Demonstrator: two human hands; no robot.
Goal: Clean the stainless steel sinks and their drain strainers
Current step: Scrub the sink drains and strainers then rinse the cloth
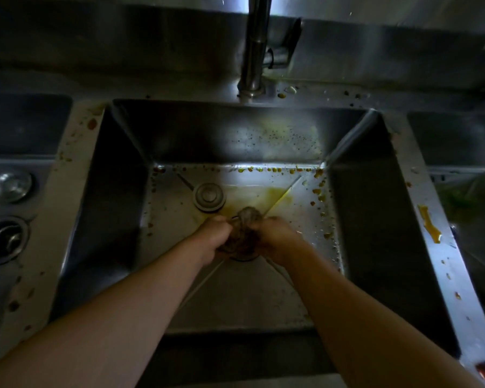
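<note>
Both hands, left hand & right hand, are gripping a grimy drain strainer over the middle sink's drain. Wet grip's probably slipping; gunk could be dropping back down the open drain, w/ yellow residue smearing.

Brushed steel sink stained yellow, glossy metal faucet, coarse wiry scrubber

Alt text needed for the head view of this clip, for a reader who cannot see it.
Both hands, left hand and right hand, grip a scrubbing wad over the drain of a dirty steel sink. A round plug lies on the yellow-stained floor, below the faucet.
</note>
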